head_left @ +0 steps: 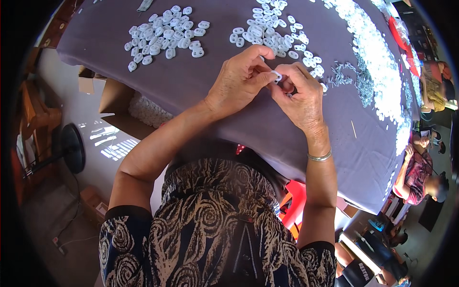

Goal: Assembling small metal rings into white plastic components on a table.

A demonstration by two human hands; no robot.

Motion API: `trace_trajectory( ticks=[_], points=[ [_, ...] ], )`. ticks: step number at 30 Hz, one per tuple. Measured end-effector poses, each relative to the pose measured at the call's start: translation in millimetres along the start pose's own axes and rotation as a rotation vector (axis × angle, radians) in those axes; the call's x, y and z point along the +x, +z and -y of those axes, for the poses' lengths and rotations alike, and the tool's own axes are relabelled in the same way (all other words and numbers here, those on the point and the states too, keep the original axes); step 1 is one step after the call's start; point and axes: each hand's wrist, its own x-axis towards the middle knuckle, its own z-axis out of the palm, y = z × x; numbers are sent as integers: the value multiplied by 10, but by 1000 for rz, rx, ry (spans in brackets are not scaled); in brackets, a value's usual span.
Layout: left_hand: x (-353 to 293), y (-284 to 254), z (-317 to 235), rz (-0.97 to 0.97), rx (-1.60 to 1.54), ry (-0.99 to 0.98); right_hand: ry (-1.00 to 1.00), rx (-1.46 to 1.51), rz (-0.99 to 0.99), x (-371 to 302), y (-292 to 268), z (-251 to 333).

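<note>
at upper centre, left hand (pixel 239 79) and right hand (pixel 302 95) converge
fingers (pixel 262 79) of both pinched onto one white piece (pixel 277 76)

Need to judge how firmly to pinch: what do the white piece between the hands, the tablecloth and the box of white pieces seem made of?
White piece: probably plastic, smooth with a slight sheen, though soft rubber can't be ruled out.
Tablecloth: likely fabric, matte, with soft creases.
Box: apparently cardboard, dull brown, with flat, straight-edged panels.
</note>
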Motion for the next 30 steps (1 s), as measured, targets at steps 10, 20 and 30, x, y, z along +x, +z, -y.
trace_trajectory(
  ticks=[10,20,30],
  points=[
    [-27,-2,-91,25,141,-68,-183,-268,95,10,-21,-3],
    [-68,53,-141,-19,44,-93,-170,-222,201,-58,-14,-29],
    [-66,44,-159,-6,-207,-44,-191,-113,129,-31,10,40]
  ],
)
